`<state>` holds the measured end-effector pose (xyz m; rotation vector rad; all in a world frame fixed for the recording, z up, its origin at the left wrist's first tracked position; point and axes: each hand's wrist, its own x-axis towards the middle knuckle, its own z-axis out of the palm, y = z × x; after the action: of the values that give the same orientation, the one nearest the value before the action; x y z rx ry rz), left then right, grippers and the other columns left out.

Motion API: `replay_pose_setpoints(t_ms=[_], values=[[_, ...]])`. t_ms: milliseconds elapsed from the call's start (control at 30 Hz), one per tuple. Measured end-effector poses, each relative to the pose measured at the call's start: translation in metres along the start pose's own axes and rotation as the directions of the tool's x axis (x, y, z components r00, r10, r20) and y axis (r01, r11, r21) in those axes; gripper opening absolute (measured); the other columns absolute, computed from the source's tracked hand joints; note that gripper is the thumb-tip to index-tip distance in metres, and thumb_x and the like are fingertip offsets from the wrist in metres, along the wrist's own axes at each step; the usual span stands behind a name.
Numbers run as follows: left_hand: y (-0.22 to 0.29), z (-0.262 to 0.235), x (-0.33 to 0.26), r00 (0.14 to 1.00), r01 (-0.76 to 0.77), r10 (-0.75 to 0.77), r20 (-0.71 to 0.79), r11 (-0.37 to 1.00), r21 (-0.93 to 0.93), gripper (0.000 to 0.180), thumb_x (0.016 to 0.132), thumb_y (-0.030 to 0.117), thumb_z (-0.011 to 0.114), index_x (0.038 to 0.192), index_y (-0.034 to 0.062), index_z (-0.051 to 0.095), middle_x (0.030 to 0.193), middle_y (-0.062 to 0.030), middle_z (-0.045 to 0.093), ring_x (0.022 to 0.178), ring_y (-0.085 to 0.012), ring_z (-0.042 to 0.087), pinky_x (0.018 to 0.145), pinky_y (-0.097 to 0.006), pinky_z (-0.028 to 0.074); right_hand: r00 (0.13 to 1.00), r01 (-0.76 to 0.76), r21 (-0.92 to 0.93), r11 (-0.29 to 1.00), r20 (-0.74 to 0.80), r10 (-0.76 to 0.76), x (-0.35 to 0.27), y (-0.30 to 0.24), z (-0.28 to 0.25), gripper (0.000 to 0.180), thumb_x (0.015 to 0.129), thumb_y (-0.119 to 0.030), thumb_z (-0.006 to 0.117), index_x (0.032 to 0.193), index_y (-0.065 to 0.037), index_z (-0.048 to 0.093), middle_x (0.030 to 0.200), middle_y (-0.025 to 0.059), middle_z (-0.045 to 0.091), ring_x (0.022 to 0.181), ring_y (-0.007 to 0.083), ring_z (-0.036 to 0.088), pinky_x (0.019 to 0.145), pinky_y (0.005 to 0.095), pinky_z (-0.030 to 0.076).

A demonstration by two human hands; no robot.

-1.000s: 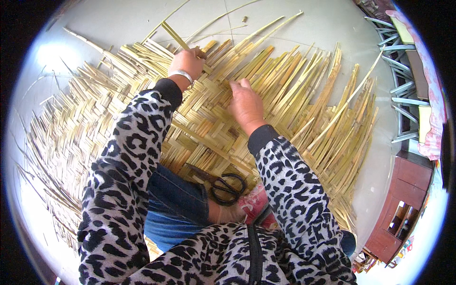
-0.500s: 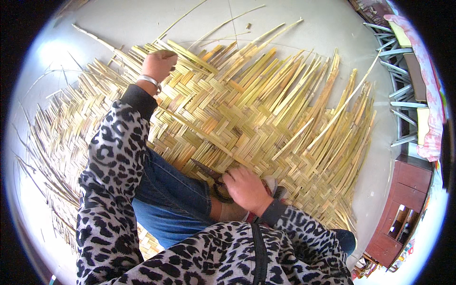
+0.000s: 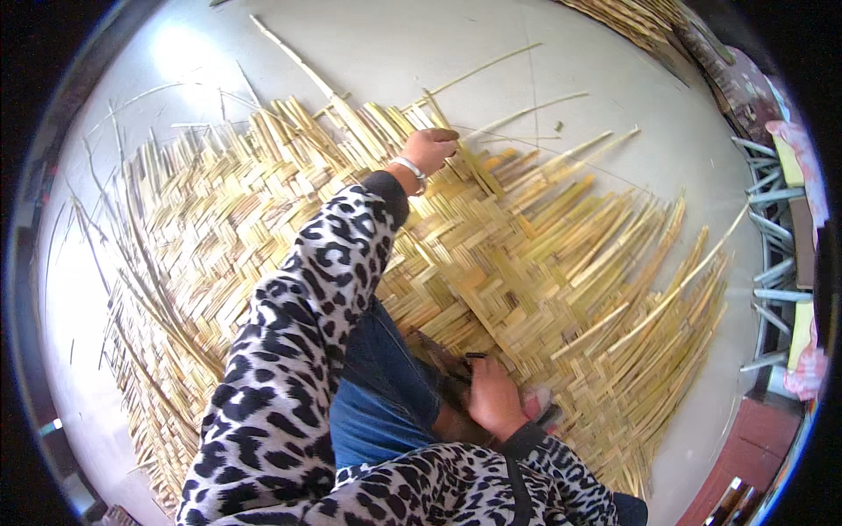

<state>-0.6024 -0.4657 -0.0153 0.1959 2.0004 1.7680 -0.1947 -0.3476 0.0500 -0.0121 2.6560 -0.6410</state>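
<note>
A woven reed mat point(image 3: 474, 280), with a herringbone pattern in yellow and green, spreads under both hands. At its far edge my left hand point(image 3: 430, 151), a bangle on the wrist, is closed with fingertips pinched on a reed strip point(image 3: 432, 107); the fingers partly hide the grip. Close to my body, beside my bent knee, my right hand point(image 3: 495, 399) is wrapped round dark scissors point(image 3: 452, 366). Their blades point left over the mat, blurred, and the palm covers most of the handles.
Loose strip ends point(image 3: 605, 228) fan out beyond the mat's far and right edges. Long thin reeds point(image 3: 145, 280) curve up at the left. Metal-legged stools point(image 3: 776, 245) and a reddish-brown cabinet point(image 3: 745, 460) stand right. My jeans-clad leg point(image 3: 386, 394) rests on the mat.
The view has swung left, so the mat and both hands appear farther right. My left hand has turned, its fingers now pointing right along the far edge. My right hand keeps the scissors near my knee.
</note>
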Motion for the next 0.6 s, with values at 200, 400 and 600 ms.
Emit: replay_pose_setpoints(t_ms=[200, 400, 600], values=[[0.009, -0.056, 0.019, 0.643, 0.151, 0.091, -0.761, 0.958, 0.242, 0.030, 0.083, 0.014, 0.060, 0.108, 0.0007, 0.067, 0.100, -0.0235, 0.068, 0.097, -0.0354, 0.066, 0.083, -0.037, 0.052, 0.988, -0.152, 0.334, 0.930, 0.076, 0.134, 0.008, 0.001, -0.016, 0.045, 0.074, -0.017, 0.069, 0.109, 0.005, 0.051, 0.102, 0.0254, 0.060, 0.096, 0.0421, 0.059, 0.080, 0.0463, 0.049], [-0.012, -0.122, 0.062, 0.674, 0.387, -0.234, -0.701, 0.920, 0.065, 0.032, 0.079, 0.015, 0.062, 0.100, -0.0080, 0.066, 0.102, -0.0250, 0.067, 0.100, -0.0396, 0.065, 0.081, -0.038, 0.052, 0.961, -0.277, 0.683, 0.676, 0.217, 0.174, 0.033, -0.008, -0.031, 0.044, 0.081, -0.031, 0.074, 0.102, 0.002, 0.054, 0.094, 0.0189, 0.065, 0.088, 0.0266, 0.064, 0.077, 0.0364, 0.051], [-0.020, -0.174, 0.099, 0.874, 0.429, -0.093, -0.476, 0.606, 0.670, 0.032, 0.081, 0.017, 0.066, 0.103, -0.0060, 0.065, 0.101, -0.0200, 0.069, 0.095, -0.0317, 0.068, 0.076, -0.036, 0.054, 0.981, -0.169, 0.752, 0.637, 0.190, 0.035, 0.081, -0.022, -0.062, 0.038, 0.093, -0.029, 0.061, 0.113, -0.001, 0.045, 0.084, 0.0034, 0.058, 0.070, 0.0081, 0.055, 0.062, 0.0226, 0.049]])
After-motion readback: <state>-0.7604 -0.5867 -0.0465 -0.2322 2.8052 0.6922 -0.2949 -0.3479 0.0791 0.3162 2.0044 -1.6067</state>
